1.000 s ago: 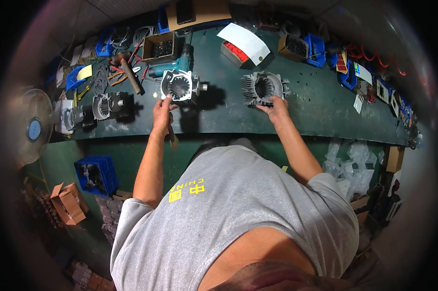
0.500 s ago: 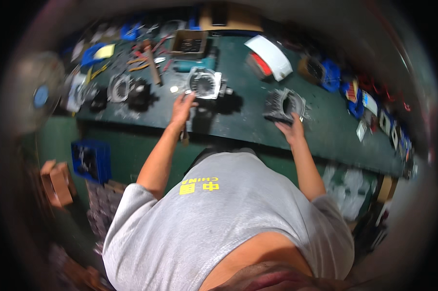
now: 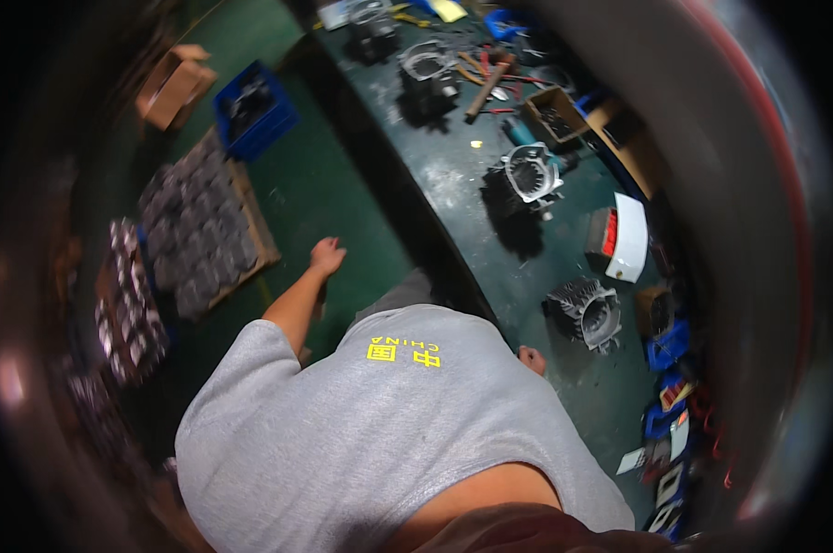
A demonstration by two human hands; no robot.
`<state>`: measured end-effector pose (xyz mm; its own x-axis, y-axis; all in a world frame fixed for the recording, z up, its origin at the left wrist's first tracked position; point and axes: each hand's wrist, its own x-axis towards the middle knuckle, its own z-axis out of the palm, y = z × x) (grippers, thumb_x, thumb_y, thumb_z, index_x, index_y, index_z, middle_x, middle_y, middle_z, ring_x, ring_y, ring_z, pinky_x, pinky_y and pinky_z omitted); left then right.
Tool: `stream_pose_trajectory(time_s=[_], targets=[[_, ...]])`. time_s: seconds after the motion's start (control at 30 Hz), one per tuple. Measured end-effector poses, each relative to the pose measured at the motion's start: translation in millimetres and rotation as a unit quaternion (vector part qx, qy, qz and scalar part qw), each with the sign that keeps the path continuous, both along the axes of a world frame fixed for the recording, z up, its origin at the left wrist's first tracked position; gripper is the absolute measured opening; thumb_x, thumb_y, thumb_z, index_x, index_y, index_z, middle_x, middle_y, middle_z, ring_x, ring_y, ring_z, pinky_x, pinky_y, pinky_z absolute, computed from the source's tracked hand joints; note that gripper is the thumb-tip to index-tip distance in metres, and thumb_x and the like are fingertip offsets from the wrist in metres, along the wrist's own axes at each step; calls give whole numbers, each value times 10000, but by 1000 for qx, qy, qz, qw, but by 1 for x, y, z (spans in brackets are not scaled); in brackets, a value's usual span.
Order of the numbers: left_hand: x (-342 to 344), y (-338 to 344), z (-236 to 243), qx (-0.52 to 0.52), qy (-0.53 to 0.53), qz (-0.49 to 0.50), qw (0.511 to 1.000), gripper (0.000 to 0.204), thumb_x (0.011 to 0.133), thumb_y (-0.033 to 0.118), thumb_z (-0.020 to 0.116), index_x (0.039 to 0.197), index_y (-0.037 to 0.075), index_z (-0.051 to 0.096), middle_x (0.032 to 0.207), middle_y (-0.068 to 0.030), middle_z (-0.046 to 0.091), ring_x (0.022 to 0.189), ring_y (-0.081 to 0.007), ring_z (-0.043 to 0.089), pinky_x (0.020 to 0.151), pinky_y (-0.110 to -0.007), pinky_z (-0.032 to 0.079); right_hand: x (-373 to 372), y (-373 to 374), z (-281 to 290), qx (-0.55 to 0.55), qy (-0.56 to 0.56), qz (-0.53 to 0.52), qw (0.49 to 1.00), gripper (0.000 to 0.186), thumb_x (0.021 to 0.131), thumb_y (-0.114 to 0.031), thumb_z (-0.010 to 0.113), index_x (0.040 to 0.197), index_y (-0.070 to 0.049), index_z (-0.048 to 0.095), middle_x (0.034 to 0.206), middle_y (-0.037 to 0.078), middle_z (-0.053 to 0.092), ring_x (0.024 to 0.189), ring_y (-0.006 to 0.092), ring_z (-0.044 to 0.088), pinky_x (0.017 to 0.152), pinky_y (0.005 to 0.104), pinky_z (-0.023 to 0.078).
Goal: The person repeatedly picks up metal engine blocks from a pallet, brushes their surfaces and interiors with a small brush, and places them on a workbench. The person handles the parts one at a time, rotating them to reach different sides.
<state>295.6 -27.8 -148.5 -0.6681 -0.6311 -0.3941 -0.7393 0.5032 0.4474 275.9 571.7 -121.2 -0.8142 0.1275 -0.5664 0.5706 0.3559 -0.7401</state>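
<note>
My left hand (image 3: 327, 256) hangs over the green floor, away from the bench, with loosely parted fingers and nothing in it. Close to the bench edge, partly hidden by my body, my right hand (image 3: 532, 359) has its fingers curled in, and I see nothing in them. On the green workbench (image 3: 444, 175) a finned grey metal housing (image 3: 590, 315) with a round opening lies nearest to my right hand. Farther along stands a second metal housing (image 3: 532, 175), its ring-shaped opening facing up. Two more housings, one of them a dark-bodied housing (image 3: 429, 66), sit at the far end.
A pallet (image 3: 200, 230) stacked with grey parts stands on the floor at left, beside a blue crate (image 3: 252, 109) and a cardboard box (image 3: 173, 88). On the bench are a hammer (image 3: 486, 92), a small parts carton (image 3: 553, 118), a white curved panel (image 3: 627, 238) and blue bins (image 3: 667, 347).
Both hands have come away from the two housings, which stay on the bench. My body and view have turned left, toward the floor and the stacked pallet.
</note>
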Motion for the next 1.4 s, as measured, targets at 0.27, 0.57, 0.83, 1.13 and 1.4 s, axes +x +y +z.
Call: stream_pose_trajectory(time_s=[0.27,0.57,0.83,1.13,1.4], targets=[[319,112,39,72,-247,200,945,304,762,271,743,916,13,695,1023,-222,737,1012,-375,717,854,-457,558,-29,-21,-14,-41,58,242,968,204,948,-162,648,921,37,682,709,92,657,584,171,633,528,330,510],[418,212,-4,204,-161,439,860,255,758,249,767,853,34,667,857,-175,724,776,-311,735,711,-443,567,-76,-92,-55,-57,16,460,886,179,929,-118,655,962,47,715,758,77,688,634,138,629,602,308,519],[494,150,-46,205,-98,502,835,330,766,328,788,870,38,669,853,-160,713,814,-330,719,702,-438,545,-60,-240,-23,-19,-42,491,870,126,943,-111,600,986,-22,678,791,70,668,649,205,671,559,371,579],[572,49,-16,148,185,592,770,226,877,252,741,838,52,644,744,-105,676,578,-220,614,563,-417,475,-7,-361,-71,163,60,641,747,268,832,-257,723,917,-7,771,810,133,750,781,211,715,722,377,558],[606,64,-34,259,59,667,696,273,882,319,755,823,76,644,708,-73,644,575,-179,598,451,-396,449,31,-556,-36,139,-130,606,773,190,923,-96,665,1091,-22,714,857,90,684,696,209,674,682,465,636]])
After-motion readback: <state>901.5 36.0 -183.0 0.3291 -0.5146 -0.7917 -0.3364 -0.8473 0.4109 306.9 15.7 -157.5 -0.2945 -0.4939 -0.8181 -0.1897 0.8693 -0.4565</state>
